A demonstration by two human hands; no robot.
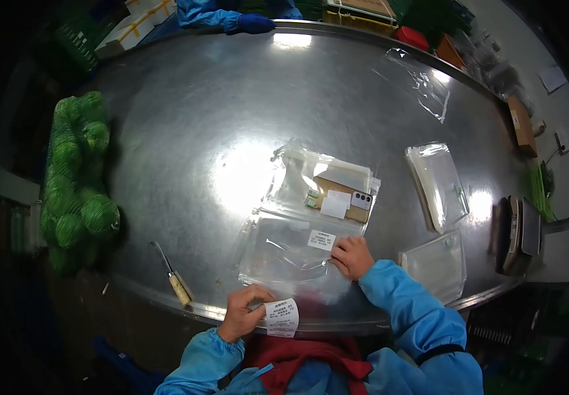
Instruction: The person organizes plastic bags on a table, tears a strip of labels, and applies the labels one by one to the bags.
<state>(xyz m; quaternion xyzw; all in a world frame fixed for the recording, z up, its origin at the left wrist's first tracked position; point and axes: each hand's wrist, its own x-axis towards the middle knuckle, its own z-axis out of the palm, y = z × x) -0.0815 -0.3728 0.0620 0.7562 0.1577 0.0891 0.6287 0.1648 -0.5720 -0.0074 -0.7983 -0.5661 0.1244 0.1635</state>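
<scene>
My left hand [245, 311] pinches a strip of white printed labels [282, 318] at the table's near edge. The strip hangs a little over the rim. My right hand [352, 257] has its fingers curled at the right edge of a white printed label [322, 239], which lies on a clear plastic bag [278, 253]. The tips of those fingers are partly hidden. Behind this bag are more clear plastic bags [298, 172], with a phone [361, 200] and small white paper slips [336, 204] on top.
Green round vegetables in net bags [67, 191] stand at the left. A curved knife [174, 280] with a wooden handle lies near the front-left edge. Stacks of clear bags [437, 184] lie to the right. A blue-gloved hand [255, 24] rests at the far edge.
</scene>
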